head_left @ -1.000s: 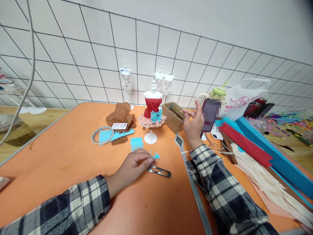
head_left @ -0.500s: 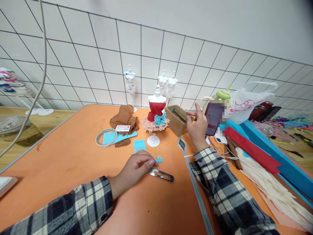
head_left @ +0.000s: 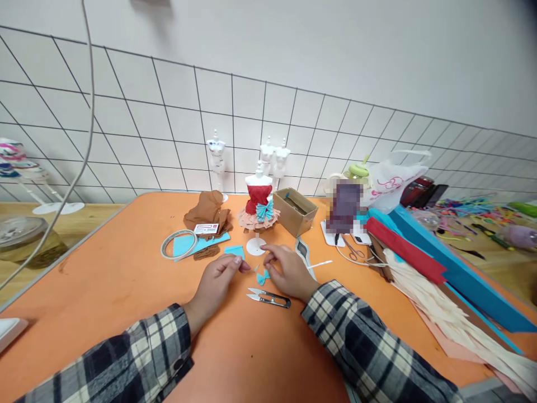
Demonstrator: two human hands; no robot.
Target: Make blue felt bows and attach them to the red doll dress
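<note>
My left hand (head_left: pixel 218 280) rests on the orange table (head_left: pixel 126 291) with thumb and fingers pinched together. My right hand (head_left: pixel 288 272) lies close beside it, its fingertips also pinched. What either pinch holds is too small to make out. A small blue paper bow (head_left: pixel 263 277) lies on the table between the two hands. Metal thread snips (head_left: pixel 269 298) lie just in front of the bow. Behind the hands stands a small white mannequin (head_left: pixel 259 204) in a red dress with a blue bow.
A phone (head_left: pixel 344 211) stands propped at the right, by a cardboard box (head_left: pixel 295 210). Brown fabric (head_left: pixel 207 208), a tape roll (head_left: pixel 178 245) and blue paper (head_left: pixel 234 251) lie at the left. Crepe paper sheets (head_left: pixel 423 263) fill the right side. A wire grid (head_left: pixel 168 123) backs the table.
My right hand has let go of the phone, which now stands propped, and has come down beside my left hand at the blue bow. My view has shifted slightly.
</note>
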